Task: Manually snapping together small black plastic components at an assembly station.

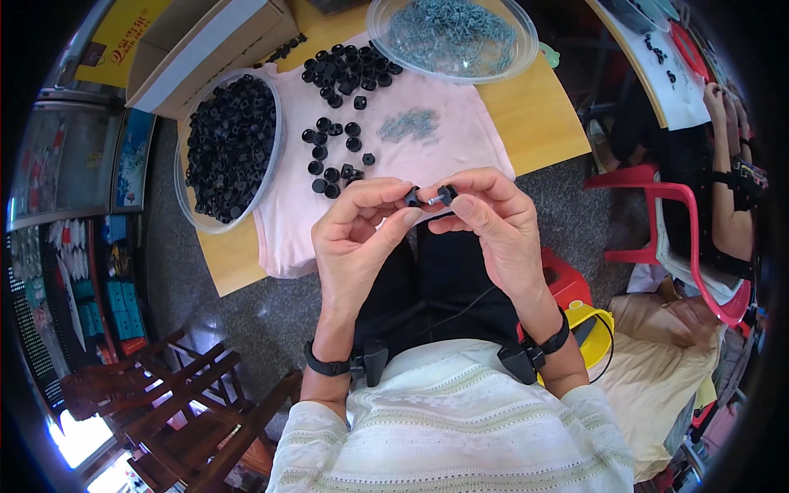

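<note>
Shirt, white with pale striped bands, lies nearest me, over my dark trousers. A black strap sits on each of my wrists, each with a small dark block beside it. Just beyond, my two hands meet above my lap, at the near edge of the table. My left hand is closed to a narrow pinch, thumb and forefinger holding a small black cap. My right hand pinches too, its fingertips round the black head of a metal screw, whose shank points left at the cap. Whether screw and cap touch, I cannot tell.

Past my fingers, a pink cloth covers much of the light wooden table. On it, a loose group of black caps lies ahead of my left hand, and a patch of small grey screws lies to the right of them. On my left stands a clear tub heaped with more black pieces. Farther off is a thicker pile of caps, with a clear bowl of grey screws to its right. A cardboard box stands behind the tub, at the far left.

Off to my right, well apart, another person's arm shows beside a red plastic chair and a second table.
</note>
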`<state>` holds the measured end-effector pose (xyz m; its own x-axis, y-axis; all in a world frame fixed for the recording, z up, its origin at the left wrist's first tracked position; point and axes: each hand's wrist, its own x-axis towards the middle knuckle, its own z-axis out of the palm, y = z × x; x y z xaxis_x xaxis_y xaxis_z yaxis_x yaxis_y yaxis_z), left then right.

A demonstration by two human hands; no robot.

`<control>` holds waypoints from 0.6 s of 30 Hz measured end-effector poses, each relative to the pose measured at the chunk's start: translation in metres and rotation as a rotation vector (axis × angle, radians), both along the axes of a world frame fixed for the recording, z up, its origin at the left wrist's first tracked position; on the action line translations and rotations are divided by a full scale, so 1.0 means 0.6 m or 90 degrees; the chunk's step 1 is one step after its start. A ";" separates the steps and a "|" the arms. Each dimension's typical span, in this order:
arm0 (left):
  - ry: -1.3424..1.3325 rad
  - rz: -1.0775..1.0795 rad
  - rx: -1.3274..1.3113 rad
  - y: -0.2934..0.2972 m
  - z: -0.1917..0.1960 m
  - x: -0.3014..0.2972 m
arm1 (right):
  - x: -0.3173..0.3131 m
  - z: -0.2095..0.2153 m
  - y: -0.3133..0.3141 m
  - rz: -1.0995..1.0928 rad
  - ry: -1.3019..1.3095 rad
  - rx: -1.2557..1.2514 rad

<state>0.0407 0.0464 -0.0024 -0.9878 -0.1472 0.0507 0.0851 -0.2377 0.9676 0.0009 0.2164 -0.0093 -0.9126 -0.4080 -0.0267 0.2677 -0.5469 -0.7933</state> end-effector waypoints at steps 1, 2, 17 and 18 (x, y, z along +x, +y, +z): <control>0.001 -0.002 0.000 0.002 0.001 -0.001 | -0.001 0.000 0.001 0.000 -0.002 -0.003; 0.003 0.003 0.020 0.003 0.001 -0.002 | -0.001 -0.001 0.001 -0.002 -0.002 -0.003; -0.049 -0.027 0.088 0.000 0.004 -0.007 | -0.005 0.002 -0.001 -0.001 0.008 0.004; -0.053 -0.039 0.096 -0.001 0.003 -0.007 | -0.004 0.002 -0.002 -0.002 0.008 0.011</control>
<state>0.0362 0.0456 -0.0008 -0.9950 -0.0866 -0.0492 -0.0123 -0.3830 0.9237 -0.0016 0.2154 -0.0084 -0.9143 -0.4045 -0.0216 0.2556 -0.5345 -0.8056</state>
